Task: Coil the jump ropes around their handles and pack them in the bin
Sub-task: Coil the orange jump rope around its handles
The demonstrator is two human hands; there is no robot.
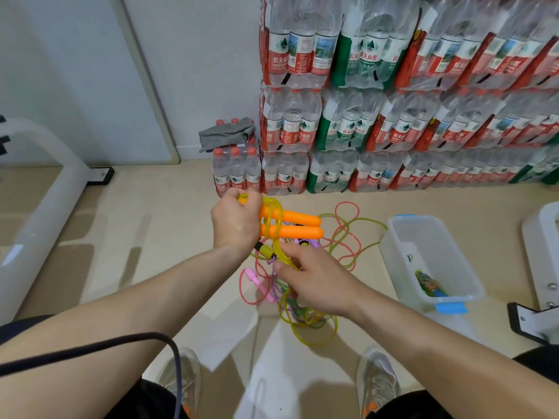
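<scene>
The two orange handles [298,226], mid-frame and looped with yellow rope [276,214], sit clenched in the grip of the left hand [236,223] while the right hand [317,282] pinches that rope just below, over a tangle of ropes [305,316] on the beige floor [136,267], the clear bin [390,246] at right, stacked water packs [393,122] behind.

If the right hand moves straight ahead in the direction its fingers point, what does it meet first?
Most likely the left hand, near its wrist, below the orange handles it grips. The right hand pinches the yellow rope. Depth is unclear.
</scene>
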